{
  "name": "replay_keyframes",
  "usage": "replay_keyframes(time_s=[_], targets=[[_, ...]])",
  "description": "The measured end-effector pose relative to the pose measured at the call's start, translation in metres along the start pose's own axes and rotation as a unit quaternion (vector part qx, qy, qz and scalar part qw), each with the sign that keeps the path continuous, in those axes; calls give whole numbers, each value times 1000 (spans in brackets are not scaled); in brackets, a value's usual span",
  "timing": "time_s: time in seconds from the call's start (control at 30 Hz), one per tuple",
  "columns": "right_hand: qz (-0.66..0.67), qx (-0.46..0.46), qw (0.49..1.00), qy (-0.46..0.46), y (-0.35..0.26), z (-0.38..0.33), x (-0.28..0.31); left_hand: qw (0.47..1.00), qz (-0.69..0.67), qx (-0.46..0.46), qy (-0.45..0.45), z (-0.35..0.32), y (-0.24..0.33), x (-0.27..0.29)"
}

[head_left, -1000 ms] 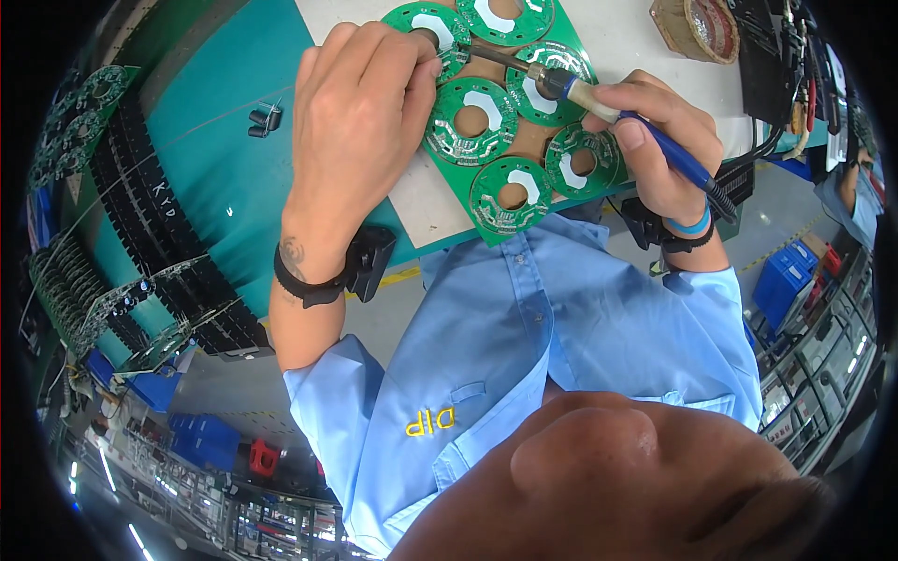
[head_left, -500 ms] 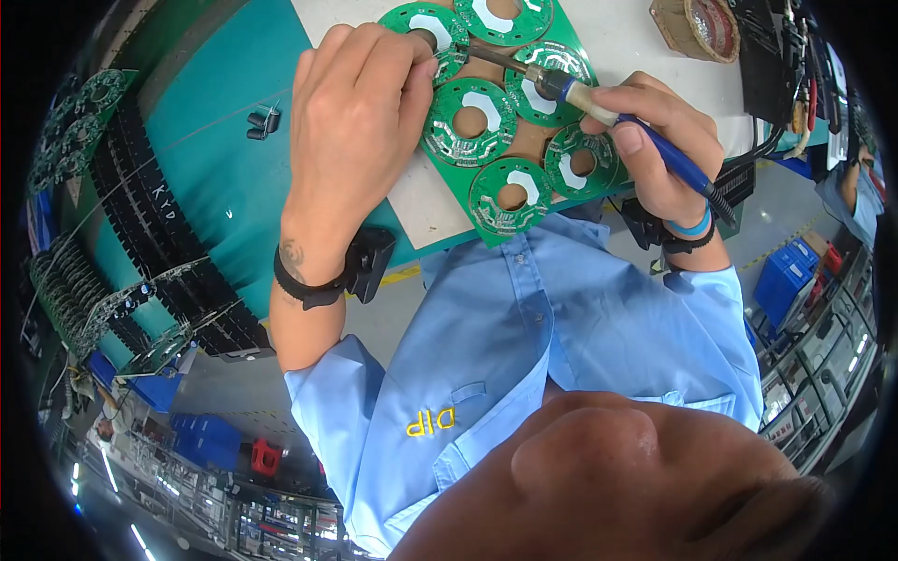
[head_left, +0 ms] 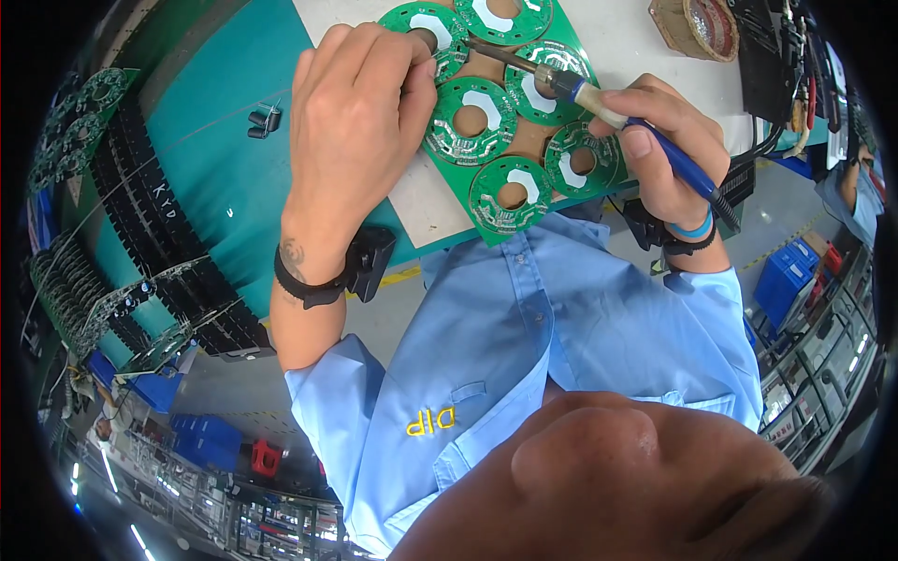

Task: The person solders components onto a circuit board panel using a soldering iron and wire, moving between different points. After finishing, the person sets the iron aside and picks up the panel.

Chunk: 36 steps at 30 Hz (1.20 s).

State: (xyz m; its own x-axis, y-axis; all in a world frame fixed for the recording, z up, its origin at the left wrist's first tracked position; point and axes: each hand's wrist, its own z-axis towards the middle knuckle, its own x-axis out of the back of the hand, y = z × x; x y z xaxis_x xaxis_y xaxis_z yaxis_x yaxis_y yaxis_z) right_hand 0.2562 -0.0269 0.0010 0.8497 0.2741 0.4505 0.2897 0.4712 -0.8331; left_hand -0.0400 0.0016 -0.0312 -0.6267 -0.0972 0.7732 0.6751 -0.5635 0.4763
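Holding a soldering iron (head_left: 586, 97) in right hand (head_left: 690, 136), left hand (head_left: 351, 117) at green circuit boards (head_left: 498, 122), its grip unclear

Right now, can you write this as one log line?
left hand: over upper-left round board | right hand: gripping soldering iron | iron tip: near that board's edge | black components: on green mat

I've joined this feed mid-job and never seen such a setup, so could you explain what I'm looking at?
No machine here: these are a person's bare hands, seen by a fisheye camera on their head looking down, so straight edges curve. The right hand holds a blue-handled soldering iron pointing at a green circuit board panel of round boards. The left hand is over its edge; its fingertips are hidden. Small black cylinders lie on the teal surface.
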Motion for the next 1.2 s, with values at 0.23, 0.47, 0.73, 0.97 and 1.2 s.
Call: replay_keyframes(time_s=[0.23,0.47,0.73,0.97,1.2], targets=[[11,7,1000,8,-1,0,-2,1000,-2,-3,2,0,0,0],[18,-9,1000,4,-1,0,-3,1000,-7,-7,2,0,-1,-2],[12,-14,1000,-1,-1,2,-3,1000,0,13,-22,1,5,3],[12,-4,1000,-1,-2,3,-4,1000,0,-8,-4,-2,-1,-2],[10,-9,1000,9,-4,0,0,1000,2,-6,-7,0,1,1]])
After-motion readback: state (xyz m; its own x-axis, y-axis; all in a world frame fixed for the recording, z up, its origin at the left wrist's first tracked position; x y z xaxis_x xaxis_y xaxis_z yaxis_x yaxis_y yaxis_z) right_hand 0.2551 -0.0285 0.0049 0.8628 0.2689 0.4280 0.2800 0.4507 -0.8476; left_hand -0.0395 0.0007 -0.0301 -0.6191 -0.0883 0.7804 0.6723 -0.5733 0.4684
